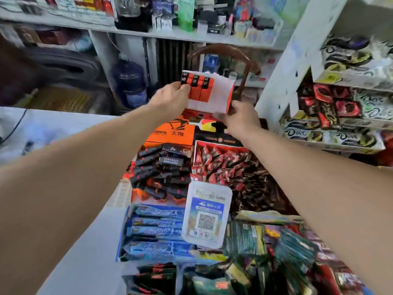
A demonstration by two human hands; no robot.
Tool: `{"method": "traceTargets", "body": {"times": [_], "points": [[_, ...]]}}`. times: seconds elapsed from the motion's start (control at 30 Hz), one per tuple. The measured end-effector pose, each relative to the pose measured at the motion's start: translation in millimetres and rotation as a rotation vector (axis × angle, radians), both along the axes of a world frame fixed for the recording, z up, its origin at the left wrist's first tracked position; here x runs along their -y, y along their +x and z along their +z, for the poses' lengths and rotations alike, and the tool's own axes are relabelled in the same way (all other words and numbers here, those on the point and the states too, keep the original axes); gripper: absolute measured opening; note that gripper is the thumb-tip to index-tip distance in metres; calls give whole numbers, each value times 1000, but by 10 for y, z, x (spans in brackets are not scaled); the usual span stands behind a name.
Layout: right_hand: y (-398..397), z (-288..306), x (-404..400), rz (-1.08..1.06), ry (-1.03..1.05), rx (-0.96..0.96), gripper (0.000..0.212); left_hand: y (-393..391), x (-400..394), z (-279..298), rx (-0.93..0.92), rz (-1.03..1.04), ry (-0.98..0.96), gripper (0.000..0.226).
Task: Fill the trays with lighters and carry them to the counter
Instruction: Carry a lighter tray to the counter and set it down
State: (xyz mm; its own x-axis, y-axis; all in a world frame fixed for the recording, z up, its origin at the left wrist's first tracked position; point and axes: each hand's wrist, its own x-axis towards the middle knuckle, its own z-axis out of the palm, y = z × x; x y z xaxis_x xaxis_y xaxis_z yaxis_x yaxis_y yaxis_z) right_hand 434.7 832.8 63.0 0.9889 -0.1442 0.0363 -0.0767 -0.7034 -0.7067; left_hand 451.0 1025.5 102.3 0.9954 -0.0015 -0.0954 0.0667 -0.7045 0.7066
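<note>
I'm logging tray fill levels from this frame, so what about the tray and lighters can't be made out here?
- Head view: the tray is tilted; its right part looks white, and whether slots there are empty cannot be told.
- Lighters: motion blur leaves the count unclear.
- Left hand covers the tray's lower left corner.
- Right hand hides the bottom right edge.
</note>
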Motion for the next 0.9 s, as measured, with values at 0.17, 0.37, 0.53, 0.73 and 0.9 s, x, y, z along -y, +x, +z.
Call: {"method": "traceTargets", "body": {"times": [0.17,0.37,0.53,0.73,0.9], "points": [[39,-117,-32,8,19,-36,35,136,-55,-148,-91,15,103,50],[-4,-217,-69,4,9,-81,38,81,-59,-183,-111,-17,235,42],[-42,-215,-31,-31,37,-74,66,22,-42,-190,-68,-55,305,32],[-120,-225,45,-36,14,-92,79,-15,-44,-299,-58,-72,307,35],[-172,-205,64,48,33,-91,68,-31,-102,-310,-78,-25,256,32]]}}
